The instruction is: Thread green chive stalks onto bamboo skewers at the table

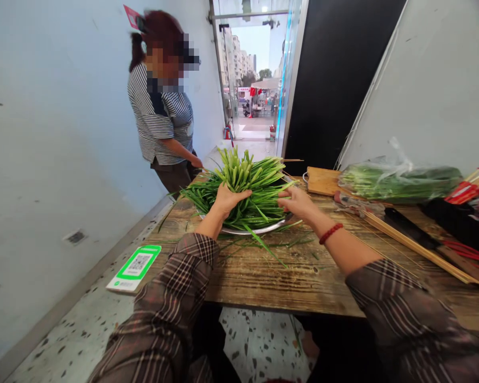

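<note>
A large heap of green chives lies in a round metal basin on the wooden table. My left hand is wrapped round an upright bunch of chives, pale cut ends up, thumb stretched to the right. At the basin's right side, my right hand has its fingers bent together at the edge of the heap. They seem to pinch chives there, though the fingertips partly hide what is between them. A few long leaves hang over the basin's near rim onto the table.
On the table's right lie a wooden cutting board, a plastic bag of green vegetables, long wooden sticks and a dark-bladed knife. A green QR code sign is at the left edge. Another person stands beyond the table, left.
</note>
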Motion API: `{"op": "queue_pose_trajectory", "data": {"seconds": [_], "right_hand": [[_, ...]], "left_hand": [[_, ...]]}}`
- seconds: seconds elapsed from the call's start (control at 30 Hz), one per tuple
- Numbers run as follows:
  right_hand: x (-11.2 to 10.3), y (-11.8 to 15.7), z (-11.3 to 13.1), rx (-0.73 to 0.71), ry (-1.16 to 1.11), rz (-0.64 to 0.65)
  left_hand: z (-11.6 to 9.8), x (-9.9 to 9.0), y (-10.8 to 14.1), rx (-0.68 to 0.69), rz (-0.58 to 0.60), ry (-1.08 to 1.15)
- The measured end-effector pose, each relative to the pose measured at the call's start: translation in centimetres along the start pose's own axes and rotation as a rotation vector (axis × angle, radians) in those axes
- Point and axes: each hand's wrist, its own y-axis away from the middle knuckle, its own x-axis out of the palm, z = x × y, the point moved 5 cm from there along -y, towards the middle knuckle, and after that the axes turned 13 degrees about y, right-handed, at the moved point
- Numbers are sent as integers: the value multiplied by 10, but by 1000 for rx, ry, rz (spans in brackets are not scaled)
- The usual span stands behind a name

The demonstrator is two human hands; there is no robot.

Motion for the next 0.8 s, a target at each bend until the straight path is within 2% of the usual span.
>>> {"op": "queue_pose_trajectory", "data": {"seconds": [0.07,0.13,0.23,0.3,0.37,0.43,0.53,0.67,0.73,0.8], "right_hand": [[8,-2,9,-5,-62,9],[11,3,20,-90,-98,3],[9,30,43,-462,47,-8],[13,56,54,-713,211,78],[20,79,58,-858,336,224],[25,96,61,-945,403,316],[32,107,64,-1004,481,355],[40,108,68,-991,581,292],[37,99,69,-924,476,222],[28,78,67,-738,268,86]], "left_hand": [[1,0,0,7,8,2],[2,0,0,12,16,-1],[4,0,-1,14,33,-3],[4,0,-1,15,41,6],[4,1,-1,20,46,11],[2,2,0,27,49,8],[1,2,1,14,59,8],[0,2,2,10,48,15],[-1,2,2,12,32,9],[-2,2,2,14,27,2]]}}
